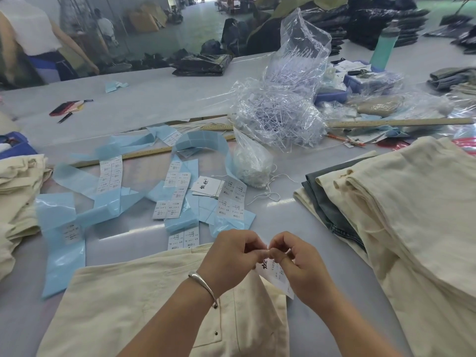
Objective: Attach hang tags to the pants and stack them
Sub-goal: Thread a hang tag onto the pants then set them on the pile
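Cream pants lie flat on the table right in front of me. Above their top right corner my left hand and my right hand meet fingertip to fingertip, both pinching the top of a white hang tag with black print. The tag hangs down between my hands, partly hidden by my fingers. A small pile of spare hang tags lies further out on the table. To the right stands a stack of folded pants, cream with one grey pair low down.
Blue sticker backing strips and size labels litter the middle. Clear bags of white tag strings stand behind, with a small bag nearer. More cream pants lie left. Wooden rulers, scissors and a green bottle sit further back.
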Tool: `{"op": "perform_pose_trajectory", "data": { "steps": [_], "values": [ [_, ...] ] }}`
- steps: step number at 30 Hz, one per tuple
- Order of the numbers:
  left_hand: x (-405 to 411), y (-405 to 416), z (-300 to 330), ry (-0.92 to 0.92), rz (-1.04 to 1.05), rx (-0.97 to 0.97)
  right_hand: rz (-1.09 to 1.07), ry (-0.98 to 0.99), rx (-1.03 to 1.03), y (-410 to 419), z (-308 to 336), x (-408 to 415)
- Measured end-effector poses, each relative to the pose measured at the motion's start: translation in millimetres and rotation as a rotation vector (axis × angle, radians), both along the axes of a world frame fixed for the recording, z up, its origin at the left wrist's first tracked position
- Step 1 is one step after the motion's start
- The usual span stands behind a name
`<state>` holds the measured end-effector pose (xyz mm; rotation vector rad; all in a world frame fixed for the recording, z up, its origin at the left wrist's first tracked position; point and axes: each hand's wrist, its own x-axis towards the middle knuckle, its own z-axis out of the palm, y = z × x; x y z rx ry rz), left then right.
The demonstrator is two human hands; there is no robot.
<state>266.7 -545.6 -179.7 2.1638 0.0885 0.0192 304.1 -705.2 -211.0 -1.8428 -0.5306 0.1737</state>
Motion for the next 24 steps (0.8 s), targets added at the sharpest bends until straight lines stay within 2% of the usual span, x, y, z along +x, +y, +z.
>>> {"op": "perform_pose_trajectory", "data": {
  "steps": [6,10,14,16,18,20,22,24],
  "values": [
    [5,15,3,0.164,-0.121,-0.21,0.138,0.159,0.091,-5,6,1],
    [7,19,-4,0.149,-0.1,-0.275,0.174,0.197,0.102,-4,8,3],
    [7,20,-15,0.138,-0.069,-0.266,0.164,0.258,0.099,-1,4,2],
    [4,17,-21,0.124,-0.045,-0.15,0.171,0.258,0.006,-1,4,4],
    [-2,16,-26,0.082,-0.004,0.044,0.164,0.136,-0.253,-1,2,7],
    [-11,22,-30,0.028,0.051,0.098,0.059,-0.085,-0.535,8,3,1],
    [-24,38,-33,0.005,0.14,0.092,-0.073,-0.264,-0.518,26,5,-15],
    [-45,65,-41,0.029,0.246,0.132,-0.011,-0.403,-0.443,50,4,-34]
  ]
}}
